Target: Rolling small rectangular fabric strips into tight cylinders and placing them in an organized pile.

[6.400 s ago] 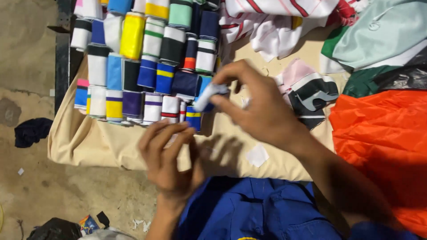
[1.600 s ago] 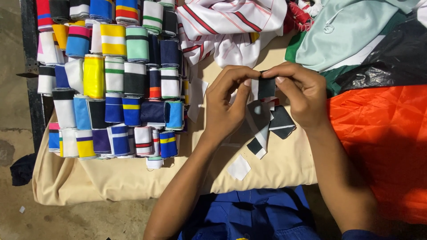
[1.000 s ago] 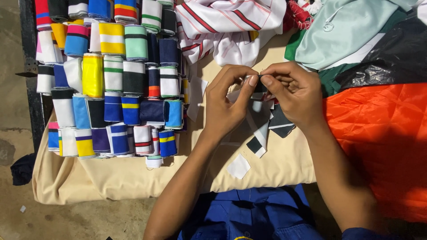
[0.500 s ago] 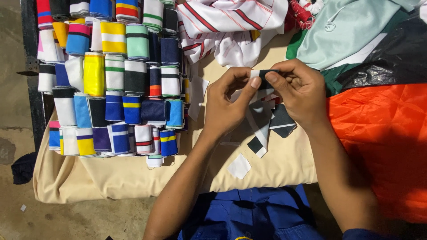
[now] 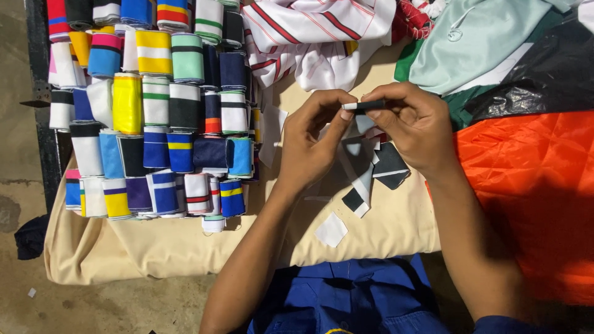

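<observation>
Two of your hands meet over the tan cloth-covered table. Your left hand and right hand pinch a thin black and white strip of ribbed fabric between fingertips, fingers shut tight on it. Its loose end hangs down below your hands.

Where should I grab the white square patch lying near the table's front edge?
Pinch the white patch at its near corner, coming from the front edge of the beige cloth. It lies flat and alone, apart from the dark strip dangling below both hands, so that corner is free.
</observation>
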